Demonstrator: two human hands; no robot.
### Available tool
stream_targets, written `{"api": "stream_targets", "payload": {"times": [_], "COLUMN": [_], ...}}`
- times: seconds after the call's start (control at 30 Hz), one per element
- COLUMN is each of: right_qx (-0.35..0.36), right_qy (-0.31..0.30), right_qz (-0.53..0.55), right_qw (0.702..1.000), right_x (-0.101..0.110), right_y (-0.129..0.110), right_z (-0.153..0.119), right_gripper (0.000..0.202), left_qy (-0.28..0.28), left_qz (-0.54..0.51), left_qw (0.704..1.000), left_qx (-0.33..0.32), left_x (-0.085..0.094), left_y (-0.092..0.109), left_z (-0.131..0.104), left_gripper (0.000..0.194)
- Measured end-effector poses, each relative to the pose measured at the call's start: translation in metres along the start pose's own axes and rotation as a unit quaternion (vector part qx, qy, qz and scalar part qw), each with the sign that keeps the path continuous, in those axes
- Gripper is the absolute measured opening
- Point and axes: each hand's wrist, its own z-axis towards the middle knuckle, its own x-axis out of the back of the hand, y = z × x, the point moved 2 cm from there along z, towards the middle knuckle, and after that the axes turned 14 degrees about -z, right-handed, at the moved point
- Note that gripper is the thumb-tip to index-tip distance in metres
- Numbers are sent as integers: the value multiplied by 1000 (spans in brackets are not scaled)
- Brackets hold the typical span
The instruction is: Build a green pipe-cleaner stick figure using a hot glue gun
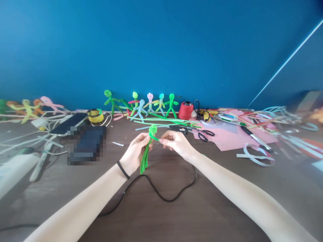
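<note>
A green pipe cleaner figure point(144, 158) is held up above the middle of the table, with a coiled round head at its top and long strands hanging below. My left hand point(137, 149) pinches it just under the head. With thumb and fingers closed, my right hand point(175, 143) grips the end of a short green strand that sticks out to the right of the neck. Both hands are in the air over the brown table point(171, 218). The fingertips partly hide the figure's neck.
Several finished pipe cleaner figures point(171, 104) lean on the blue wall. Scissors point(205, 134), pink paper point(222, 143) and a marker point(256, 137) lie to the right. Phones point(69, 123), cables and a yellow tape roll point(96, 116) are left. A black cord point(166, 200) curves in front.
</note>
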Motion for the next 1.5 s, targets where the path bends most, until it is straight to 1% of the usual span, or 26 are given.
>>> {"api": "stream_targets", "payload": {"times": [0.1,0.17,0.23,0.3,0.37,0.5,0.63,0.73,0.83,0.93,1.03,1.2,1.27,1.37,1.43,1.5], "right_qx": [4,5,-1,-2,17,80,82,87,116,149,182,221,231,247,264,287], "right_qy": [15,15,-6,-43,-68,-72,-110,-125,-110,-83,-50,-4,4,4,-4,-8], "right_qz": [-16,-26,-38,-59,-88,-141,-141,-145,-165,-203,-244,-294,-301,-304,-319,-342], "right_qw": [1000,1000,999,997,994,984,980,978,973,964,951,930,925,920,910,895], "right_x": [3,5,7,10,14,24,28,28,28,26,24,22,22,20,17,13], "right_y": [1,1,2,4,4,2,5,6,4,-1,-7,-15,-18,-24,-27,-30], "right_z": [2,2,3,3,3,4,6,6,4,1,-1,-4,-6,-10,-13,-17], "right_gripper": [24,25,26,27,26,24,25,20,13,11,9,11,12,12,13,15], "left_qy": [-17,-41,-67,-83,-92,-108,-119,-134,-156,-163,-145,-119,-111,-107,-110,-100], "left_qz": [6,15,41,78,112,142,152,172,210,239,259,265,261,245,243,249], "left_qw": [1000,999,995,991,986,979,977,970,956,946,944,951,953,956,956,958], "left_qx": [9,30,54,70,80,96,94,111,131,147,141,105,103,120,120,105], "left_x": [-1,-2,-2,-2,-2,-1,-3,-7,-11,-12,-12,-14,-15,-15,-14,-14], "left_y": [1,1,2,3,5,6,6,5,2,-2,-4,-5,-6,-7,-7,-7], "left_z": [-1,-1,-2,-2,-2,-1,-2,-5,-8,-9,-9,-12,-13,-13,-13,-12], "left_gripper": [7,6,7,7,8,8,8,10,13,14,14,15,19,28,30,29]}}
